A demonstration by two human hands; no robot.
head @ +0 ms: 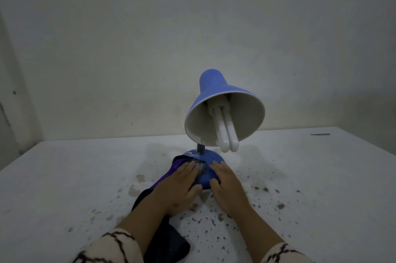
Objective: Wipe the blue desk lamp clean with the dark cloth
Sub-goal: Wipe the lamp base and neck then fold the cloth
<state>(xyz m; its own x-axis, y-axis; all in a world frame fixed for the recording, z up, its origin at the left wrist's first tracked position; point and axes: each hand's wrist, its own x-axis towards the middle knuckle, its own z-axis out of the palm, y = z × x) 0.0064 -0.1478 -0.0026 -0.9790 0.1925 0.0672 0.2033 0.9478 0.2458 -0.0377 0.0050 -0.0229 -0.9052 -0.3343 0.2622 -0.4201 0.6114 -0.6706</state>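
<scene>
Left grip presses the cloth flat-fingered on the lamp base; right grip rests open on the base's other side. Lamp stands mid-worktop. Probably top-heavy with a fragile bulb, so steady it at the base. Its neck is mostly hidden.

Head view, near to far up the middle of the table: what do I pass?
Patterned sleeves → dark cloth → hands, left and right → lamp base → bulb → blue shade → wall.
</scene>
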